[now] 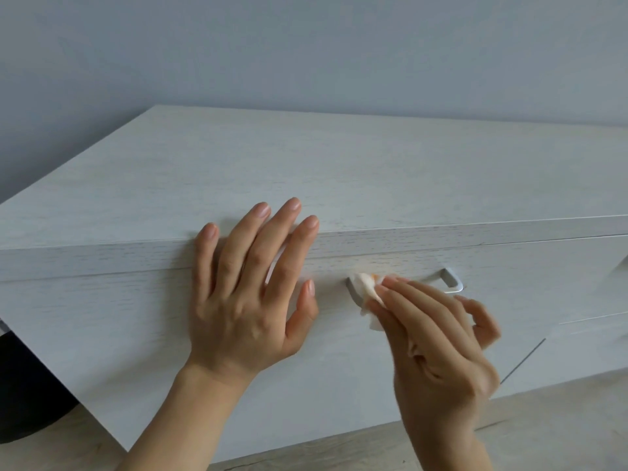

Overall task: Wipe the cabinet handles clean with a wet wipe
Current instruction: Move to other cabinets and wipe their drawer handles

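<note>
A pale wood-grain cabinet (339, 171) fills the view. On its top drawer front is a silver bar handle (452, 282), with its right end bare. My right hand (438, 338) pinches a crumpled white wet wipe (365, 294), pressed against the handle's left end. The middle of the handle is hidden behind the wipe and my fingers. My left hand (248, 290) lies flat, fingers spread, on the drawer front and the cabinet's top edge, left of the handle. It holds nothing.
A plain grey wall (306, 56) rises behind the cabinet. More drawer fronts (584, 338) sit at the right. Light wooden floor (543, 426) runs below. A dark object (23, 396) sits at the lower left beside the cabinet.
</note>
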